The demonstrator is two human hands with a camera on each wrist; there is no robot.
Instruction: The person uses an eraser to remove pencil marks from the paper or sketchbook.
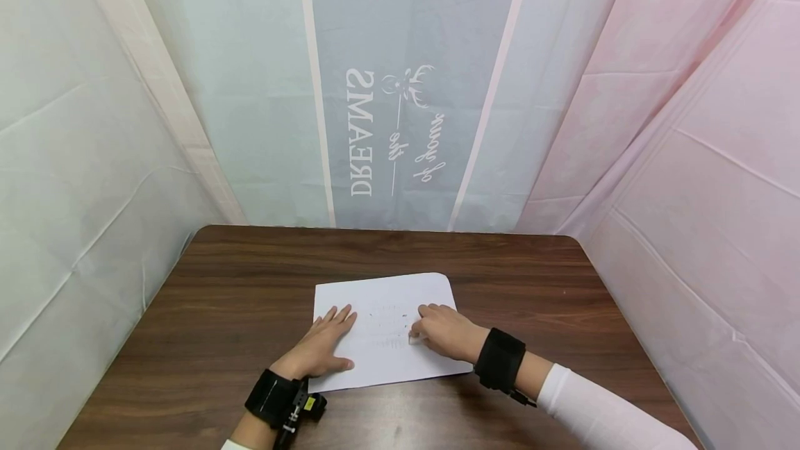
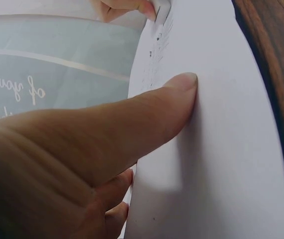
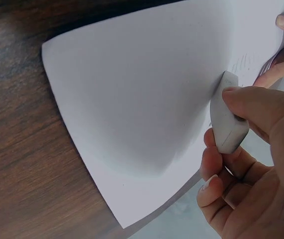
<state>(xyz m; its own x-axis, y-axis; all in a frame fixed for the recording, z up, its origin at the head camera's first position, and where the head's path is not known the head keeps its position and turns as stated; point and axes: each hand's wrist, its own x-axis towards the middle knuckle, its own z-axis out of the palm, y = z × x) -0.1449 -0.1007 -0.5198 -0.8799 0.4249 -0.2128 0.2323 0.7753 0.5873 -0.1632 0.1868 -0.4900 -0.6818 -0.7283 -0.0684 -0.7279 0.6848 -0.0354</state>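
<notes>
A white sheet of paper (image 1: pixel 381 367) lies on the table, with faint pencil strokes and small dark crumbs around its middle. My left hand (image 1: pixel 321 346) rests flat on the paper's left side, fingers spread; its thumb (image 2: pixel 176 92) presses the sheet in the left wrist view. Over the right part of the paper, my right hand (image 1: pixel 446 330) pinches a white eraser (image 3: pixel 229 117) between thumb and curled fingers. One end of the eraser touches the paper beside the pencil marks (image 3: pixel 243 62). In the head view the fingers mostly hide the eraser.
The dark wood-grain table (image 1: pixel 250 297) extends on all sides of the paper. A hanging cloth with printed lettering (image 1: pixel 400 130) stands behind its far edge, and pale cloths (image 1: pixel 706 179) hang at both sides. Black bands (image 1: pixel 500 360) with cameras sit on both wrists.
</notes>
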